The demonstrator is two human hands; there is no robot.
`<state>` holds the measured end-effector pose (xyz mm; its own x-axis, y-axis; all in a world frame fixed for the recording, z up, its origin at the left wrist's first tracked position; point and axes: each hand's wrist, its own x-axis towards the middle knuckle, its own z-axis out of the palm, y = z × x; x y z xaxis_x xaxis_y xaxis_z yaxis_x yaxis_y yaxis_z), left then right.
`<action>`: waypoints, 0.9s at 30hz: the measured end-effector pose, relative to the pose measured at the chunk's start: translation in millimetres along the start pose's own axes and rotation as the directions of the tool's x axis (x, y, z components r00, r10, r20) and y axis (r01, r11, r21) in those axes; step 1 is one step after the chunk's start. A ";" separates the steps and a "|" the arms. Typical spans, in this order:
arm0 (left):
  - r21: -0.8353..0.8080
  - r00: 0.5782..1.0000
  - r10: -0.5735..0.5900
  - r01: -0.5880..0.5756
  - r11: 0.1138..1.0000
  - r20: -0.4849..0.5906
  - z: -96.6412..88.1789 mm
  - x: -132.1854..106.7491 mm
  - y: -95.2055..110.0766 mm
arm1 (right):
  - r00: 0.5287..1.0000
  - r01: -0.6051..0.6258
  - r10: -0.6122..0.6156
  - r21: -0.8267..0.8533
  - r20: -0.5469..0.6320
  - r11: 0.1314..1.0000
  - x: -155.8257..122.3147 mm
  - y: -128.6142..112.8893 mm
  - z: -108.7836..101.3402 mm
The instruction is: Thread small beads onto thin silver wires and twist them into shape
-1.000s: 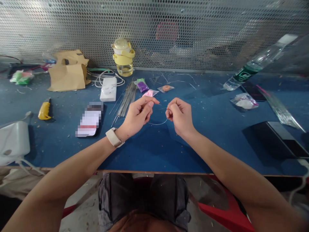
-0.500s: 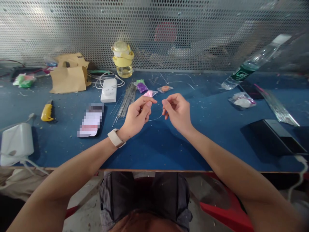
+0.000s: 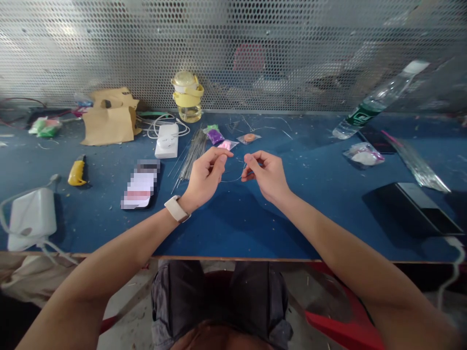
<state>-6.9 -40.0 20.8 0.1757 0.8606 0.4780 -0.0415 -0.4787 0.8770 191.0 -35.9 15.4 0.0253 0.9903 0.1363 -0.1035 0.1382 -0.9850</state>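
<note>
Blue table (image 3: 233, 228), just right of the wire bundle (image 3: 191, 153): left hand (image 3: 205, 177) and right hand (image 3: 268, 175) moved closer, fingers pinching each end of the thin wire (image 3: 233, 180), so its curve's tighter now.

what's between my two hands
A thin wire, bowed downward, spans from the left hand to the right hand, pinched by both; seen in the head view.

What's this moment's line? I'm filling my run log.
left hand: pinches wire | right hand: pinches wire | wire: bowed between hands
</note>
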 end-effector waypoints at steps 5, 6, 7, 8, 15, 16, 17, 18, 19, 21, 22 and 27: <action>0.008 1.000 0.004 -0.004 1.000 0.009 -0.7 0.1 -2.1 | 1.000 0.012 -0.012 0.001 -0.018 1.000 -2.1 -4.3 1.2; 0.013 1.000 0.003 -0.003 1.000 0.006 -0.8 0.0 -2.4 | 1.000 0.007 -0.007 0.006 -0.020 1.000 -2.6 -5.1 1.8; 0.021 1.000 0.000 0.000 1.000 0.004 -0.8 0.0 -2.5 | 1.000 0.002 -0.001 0.011 -0.021 1.000 -3.2 -5.7 2.4; 0.029 1.000 -0.002 0.002 1.000 0.003 -0.9 -0.1 -2.6 | 1.000 -0.003 0.004 0.015 -0.022 1.000 -3.6 -6.1 3.0; 0.009 1.000 0.014 -0.014 1.000 0.018 -1.0 0.3 -3.1 | 0.999 0.000 0.002 -0.055 0.034 0.998 -6.3 -7.1 1.2; -0.006 1.000 0.012 -0.012 1.000 0.016 -1.2 0.7 -3.3 | 0.998 0.024 -0.019 -0.092 0.053 0.995 -6.5 -7.1 0.2; -0.022 1.000 0.007 -0.007 1.000 0.012 -1.5 1.2 -3.4 | 0.997 0.054 -0.046 -0.125 0.063 0.991 -6.5 -6.9 -0.8; -0.037 1.000 0.001 -0.001 0.999 0.006 -1.8 1.8 -3.5 | 0.995 0.086 -0.077 -0.148 0.062 0.985 -6.3 -6.7 -1.8; -0.051 1.000 -0.006 0.006 0.999 -0.001 -2.0 2.4 -3.5 | 0.993 0.112 -0.106 -0.162 0.050 0.980 -5.7 -6.4 -2.7; -0.071 1.000 -0.016 0.015 0.997 -0.013 -2.4 3.7 -3.2 | 0.991 0.132 -0.131 -0.158 0.014 0.979 -4.0 -5.7 -3.9; -0.076 1.000 -0.017 0.016 0.997 -0.017 -2.5 4.3 -2.9 | 0.992 0.124 -0.125 -0.148 0.001 0.981 -3.0 -5.5 -4.1; -0.073 1.000 -0.009 0.008 0.997 -0.024 -1.9 5.1 -0.3 | 1.000 -0.007 0.007 -0.022 0.006 1.000 -0.7 -5.9 -0.5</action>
<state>-7.9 -35.2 23.1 0.1525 0.8689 0.4708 -0.1118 -0.4582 0.8818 192.1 -37.5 21.1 0.0183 0.9914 0.1297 -0.0814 0.1308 -0.9881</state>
